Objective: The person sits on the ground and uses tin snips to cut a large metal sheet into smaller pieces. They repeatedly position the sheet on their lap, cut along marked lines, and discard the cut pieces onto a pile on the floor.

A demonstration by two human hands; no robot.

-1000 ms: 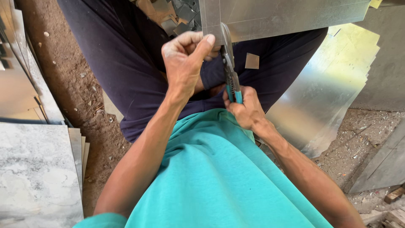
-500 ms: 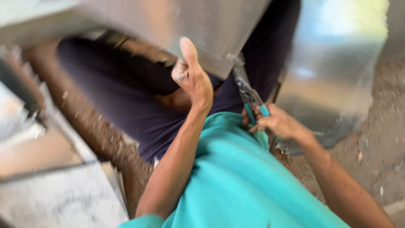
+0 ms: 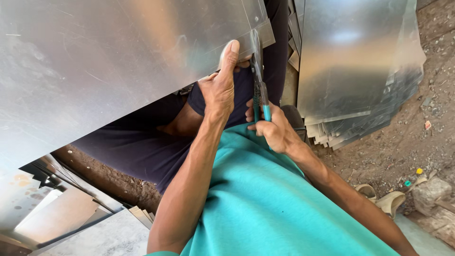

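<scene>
- Here the person sits on the dirt ground (image 3: 407, 137) with a large metal sheet (image 3: 109, 61) held over the lap, filling the upper left of the head view.
- The left hand (image 3: 219, 87) is clamped on the sheet's lower edge near its right corner, thumb pressed flat up the face and the other fingers hidden behind.
- The right hand (image 3: 272, 130) is closed around the teal grips of a pair of tin snips (image 3: 258, 80), whose blades point up and sit at the sheet's edge, just beside the left thumb.
- The blades appear to bite a short way into the metal close to the corner; a narrow strip stands to the right of them. How long the cut is cannot be told, since the blades cover it.
- Judging from that, the cutting looks to be at an early stage: nearly all of the sheet above the blades is whole, and no loose offcut shows near the hands.
- To the right a stack of cut metal sheets (image 3: 360, 85) leans, well apart from the hands; more flat pieces (image 3: 71, 218) lie at lower left.
- A pair of sandals (image 3: 386, 199) rests on the ground beside the person's right arm.
</scene>
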